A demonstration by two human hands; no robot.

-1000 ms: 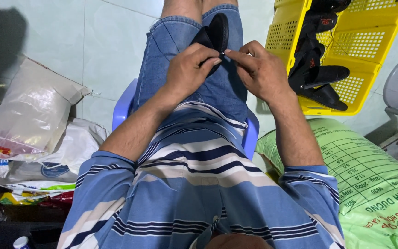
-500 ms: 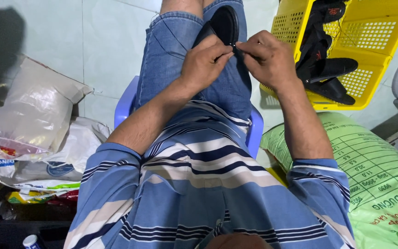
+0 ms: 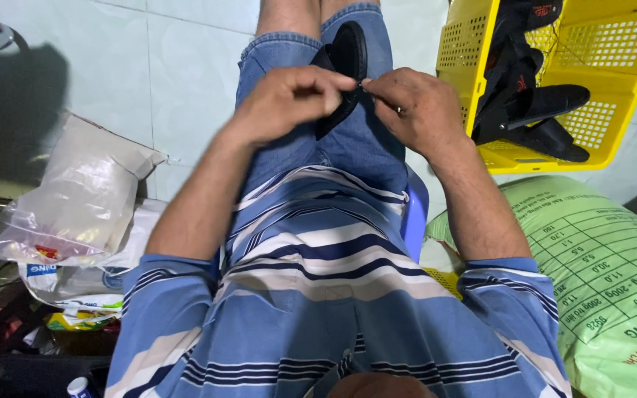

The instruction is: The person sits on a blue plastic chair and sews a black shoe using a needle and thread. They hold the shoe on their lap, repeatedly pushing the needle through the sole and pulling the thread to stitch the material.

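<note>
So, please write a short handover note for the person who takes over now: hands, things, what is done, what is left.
Left hand: grips the black sandal lying on the lap.
Right hand: fingertips pinch something small at the sandal's edge, too small to tell what.
Yellow basket, on the floor at the right: holds more black sandals.
Green sack at the right, plastic bags at the left.
Done: cannot tell.
Left: the fitting on this sandal looks unfinished, since both hands are on it.

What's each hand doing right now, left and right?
Left hand: closed, grip on the black sandal lying on the lap.
Right hand: fingertips pinched at the sandal's edge; what they pinch is too small to tell.
</note>
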